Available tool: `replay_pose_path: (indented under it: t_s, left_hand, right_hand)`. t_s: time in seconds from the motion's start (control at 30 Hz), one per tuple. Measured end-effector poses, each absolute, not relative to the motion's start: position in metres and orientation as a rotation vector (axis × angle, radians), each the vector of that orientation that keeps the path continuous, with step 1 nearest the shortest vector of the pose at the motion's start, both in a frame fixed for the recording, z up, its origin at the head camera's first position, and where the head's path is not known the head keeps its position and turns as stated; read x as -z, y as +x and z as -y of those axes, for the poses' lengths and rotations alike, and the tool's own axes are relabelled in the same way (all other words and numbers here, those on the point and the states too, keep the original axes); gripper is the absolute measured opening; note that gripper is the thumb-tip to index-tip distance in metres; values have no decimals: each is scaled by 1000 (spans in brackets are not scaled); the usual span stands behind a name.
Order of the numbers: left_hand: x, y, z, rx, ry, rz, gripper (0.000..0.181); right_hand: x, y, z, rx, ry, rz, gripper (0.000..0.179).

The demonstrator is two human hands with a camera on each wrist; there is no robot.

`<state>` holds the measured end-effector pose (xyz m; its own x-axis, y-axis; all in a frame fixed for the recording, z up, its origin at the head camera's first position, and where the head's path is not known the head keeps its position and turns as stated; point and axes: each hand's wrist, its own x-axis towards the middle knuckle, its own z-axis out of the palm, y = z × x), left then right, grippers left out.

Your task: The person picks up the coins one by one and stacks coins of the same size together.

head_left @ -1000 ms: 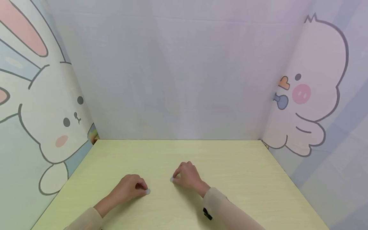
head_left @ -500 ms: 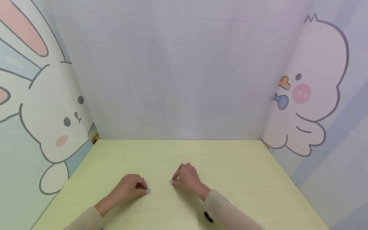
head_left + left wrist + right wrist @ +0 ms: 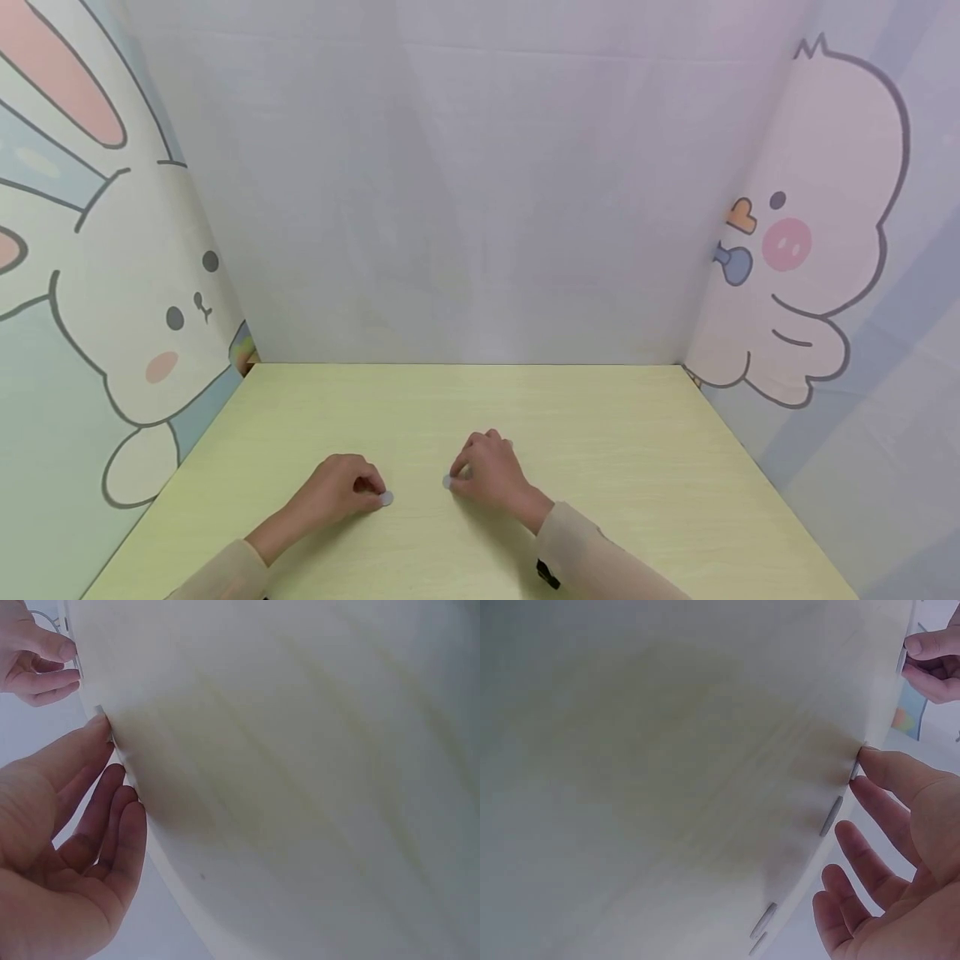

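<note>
My left hand (image 3: pixel 341 492) pinches a small silver-grey coin (image 3: pixel 387 498) between thumb and forefinger, low on the table left of the middle. In the left wrist view the thin edge of this coin (image 3: pixel 100 710) shows at the thumb tip. A second coin (image 3: pixel 447 482) is pinched by thumb and forefinger of my right hand (image 3: pixel 491 475), a short way to the right. The right wrist view has another coin (image 3: pixel 831 816) lying by the right fingertips, and more coins (image 3: pixel 763 921) lie farther along the table. My right hand mostly hides these in the head view.
The pale yellow wooden table (image 3: pixel 360 408) stretches out on all sides of the hands. A plain light curtain (image 3: pixel 480 208) stands at its back edge. Fabric walls with a printed rabbit (image 3: pixel 135 333) and a printed chick (image 3: pixel 832 167) flank it left and right.
My right hand has slid a little toward the near side of the table, its coin moving along with it. The left hand and its coin look unmoved.
</note>
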<state>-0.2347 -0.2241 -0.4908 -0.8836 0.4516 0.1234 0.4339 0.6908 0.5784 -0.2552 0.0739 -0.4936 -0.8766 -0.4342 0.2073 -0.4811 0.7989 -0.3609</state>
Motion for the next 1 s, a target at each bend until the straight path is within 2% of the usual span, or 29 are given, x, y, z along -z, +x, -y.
replay_pose_path:
  t_s: [1.0]
  left_hand:
    - [491,-235,224,-950,755,-2872,12]
  right_hand:
    - [488,-239,-72,-568,769,2849,8]
